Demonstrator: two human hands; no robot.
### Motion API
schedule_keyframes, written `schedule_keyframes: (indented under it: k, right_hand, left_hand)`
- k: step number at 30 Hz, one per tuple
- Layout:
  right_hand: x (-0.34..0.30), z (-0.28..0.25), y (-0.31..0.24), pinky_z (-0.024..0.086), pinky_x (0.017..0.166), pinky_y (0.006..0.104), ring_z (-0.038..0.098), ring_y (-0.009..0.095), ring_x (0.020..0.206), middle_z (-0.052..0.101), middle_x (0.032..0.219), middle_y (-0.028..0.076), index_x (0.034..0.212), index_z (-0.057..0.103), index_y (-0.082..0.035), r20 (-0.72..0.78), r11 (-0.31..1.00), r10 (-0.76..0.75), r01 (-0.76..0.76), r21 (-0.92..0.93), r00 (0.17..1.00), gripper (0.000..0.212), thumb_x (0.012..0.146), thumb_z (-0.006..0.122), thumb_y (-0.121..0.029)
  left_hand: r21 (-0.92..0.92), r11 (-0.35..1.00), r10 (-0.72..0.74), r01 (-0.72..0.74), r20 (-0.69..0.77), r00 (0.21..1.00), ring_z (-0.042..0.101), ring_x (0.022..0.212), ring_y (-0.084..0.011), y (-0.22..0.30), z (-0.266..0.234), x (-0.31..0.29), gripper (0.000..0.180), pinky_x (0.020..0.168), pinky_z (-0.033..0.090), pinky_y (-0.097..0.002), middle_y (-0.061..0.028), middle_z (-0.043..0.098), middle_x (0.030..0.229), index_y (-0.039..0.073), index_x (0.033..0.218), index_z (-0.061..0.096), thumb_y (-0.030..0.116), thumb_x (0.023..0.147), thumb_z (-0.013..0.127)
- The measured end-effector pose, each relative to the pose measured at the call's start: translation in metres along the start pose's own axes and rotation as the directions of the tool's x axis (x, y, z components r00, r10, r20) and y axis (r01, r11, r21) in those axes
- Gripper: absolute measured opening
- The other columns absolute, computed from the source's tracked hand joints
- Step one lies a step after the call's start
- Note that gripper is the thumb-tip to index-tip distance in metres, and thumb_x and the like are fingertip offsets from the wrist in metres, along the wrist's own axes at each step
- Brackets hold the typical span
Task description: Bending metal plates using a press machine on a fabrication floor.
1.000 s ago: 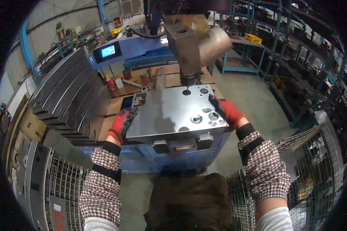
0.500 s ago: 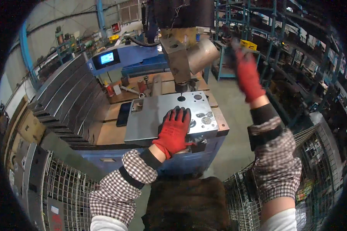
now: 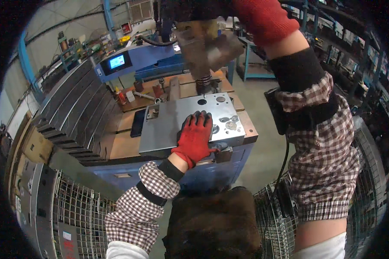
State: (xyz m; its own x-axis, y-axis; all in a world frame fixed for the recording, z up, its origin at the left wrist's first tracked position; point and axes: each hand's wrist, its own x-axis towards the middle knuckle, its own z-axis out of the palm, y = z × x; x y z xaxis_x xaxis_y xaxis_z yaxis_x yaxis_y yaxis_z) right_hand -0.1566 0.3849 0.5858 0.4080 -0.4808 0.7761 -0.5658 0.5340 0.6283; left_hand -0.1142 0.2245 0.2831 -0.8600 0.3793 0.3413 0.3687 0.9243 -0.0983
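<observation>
My left hand (image 3: 196,136), in a red glove with dark fingertips, lies flat with fingers stretched out on a flat metal plate (image 3: 160,125). The plate has several round holes and recesses toward its right side and a rectangular cutout at its far left corner. Above its far edge stands the spindle (image 3: 204,84) of a drilling-type machine, its tip close to a dark round hole (image 3: 202,102). My right hand (image 3: 266,21), gloved in red, is raised high beside the machine head (image 3: 199,52). Its fingers are hidden at the upper edge, so what it touches does not show.
Dark metal slabs (image 3: 69,116) stand in a row at left. A lit screen (image 3: 116,61) sits behind them. Wire mesh baskets (image 3: 80,211) flank me, and a brown padded surface (image 3: 212,224) is in front. A black box with a cable (image 3: 274,108) hangs beside my right sleeve.
My right hand has moved up and closer to the machine head, out past the upper edge. The machine head looks blurred now. My left hand stays flat on the plate.
</observation>
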Motion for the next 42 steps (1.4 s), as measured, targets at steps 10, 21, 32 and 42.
schedule_keyframes:
  k: [10, 21, 32, 42]
  right_hand:
    - [-0.042, -0.053, 0.048, 0.051, 0.102, 0.0370, 0.067, 0.030, 0.114, 0.071, 0.123, 0.017, 0.129, 0.066, 0.001, 0.546, 0.574, 0.245, -0.574, 0.584, 0.801, 0.036, 0.098, 0.060, -0.017]
    - [-0.048, -0.039, 0.040, 0.058, 0.080, 0.0361, 0.073, 0.031, 0.093, 0.073, 0.104, 0.014, 0.111, 0.072, -0.004, 0.124, 0.998, 0.001, 0.007, -0.062, 0.992, 0.029, 0.085, 0.073, -0.015]
    - [-0.133, -0.030, 0.031, 0.056, 0.094, 0.0361, 0.070, 0.028, 0.105, 0.070, 0.121, 0.019, 0.132, 0.060, 0.007, 0.401, 0.377, 0.471, -0.591, 0.713, 0.785, 0.045, 0.103, 0.046, -0.025]
    - [-0.134, -0.028, 0.024, 0.056, 0.093, 0.0374, 0.070, 0.027, 0.103, 0.070, 0.122, 0.017, 0.133, 0.059, 0.008, 0.442, -0.184, 0.659, -0.440, 0.879, 0.609, 0.043, 0.104, 0.047, -0.022]
  left_hand:
    - [-0.015, 1.000, -0.014, 0.015, 0.082, 0.997, 0.038, 0.146, -0.0420, 0.002, -0.003, 0.018, 0.119, 0.123, 0.027, -0.0506, -0.0264, 0.042, 0.154, -0.002, 0.154, 0.035, 0.063, 0.067, 0.084]
    - [-0.105, 0.990, 0.088, -0.089, -0.014, 0.996, 0.034, 0.147, -0.0438, 0.009, 0.015, 0.037, 0.125, 0.125, 0.024, -0.0502, -0.0299, 0.038, 0.155, -0.003, 0.155, 0.031, 0.071, 0.067, 0.079]
    - [-0.094, 0.991, 0.095, -0.098, -0.033, 0.995, 0.036, 0.145, -0.0449, 0.010, 0.019, 0.040, 0.123, 0.125, 0.024, -0.0511, -0.0312, 0.039, 0.154, -0.006, 0.153, 0.034, 0.070, 0.067, 0.079]
    - [-0.111, 0.990, 0.091, -0.092, -0.019, 0.996, 0.033, 0.148, -0.0450, 0.009, 0.019, 0.039, 0.119, 0.125, 0.023, -0.0514, -0.0298, 0.037, 0.156, -0.005, 0.153, 0.035, 0.065, 0.069, 0.081]
